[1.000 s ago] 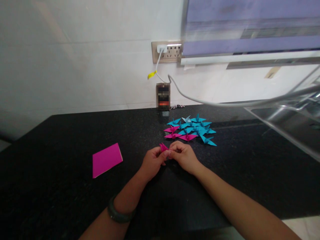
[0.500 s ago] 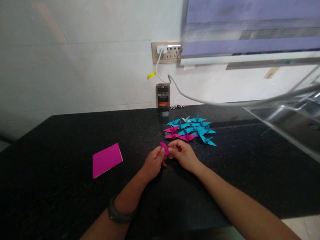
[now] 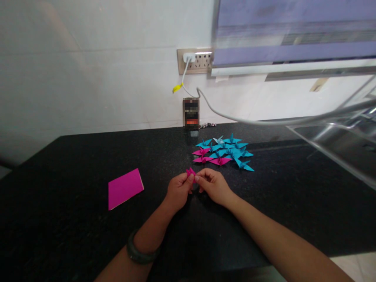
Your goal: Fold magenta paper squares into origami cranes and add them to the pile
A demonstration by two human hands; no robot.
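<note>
Between my two hands is a small folded pink paper piece (image 3: 191,172), its pointed tips showing above my fingers. My left hand (image 3: 179,189) pinches its left side between thumb and fingers. The thumb and fingertips of my right hand (image 3: 214,185) grip its right side, and the lower part of the paper is hidden by my fingers. Just beyond my hands stand finished paper cranes: several blue ones (image 3: 230,152), a pale one (image 3: 219,140) and a few pink ones (image 3: 220,161). A stack of pink square paper (image 3: 126,189) lies to the left of my left hand.
The black countertop (image 3: 73,168) meets a white tiled wall. A phone-like object (image 3: 191,113), its face pixelated, leans there beside a beaded strap (image 3: 208,125). A white cable (image 3: 223,114) runs from the socket (image 3: 195,61) rightward. At right is a metal sink (image 3: 337,156).
The pink paper has shifted slightly left and turned in my fingers. My right hand's thumb and fingertips have moved a little down and left along it.
</note>
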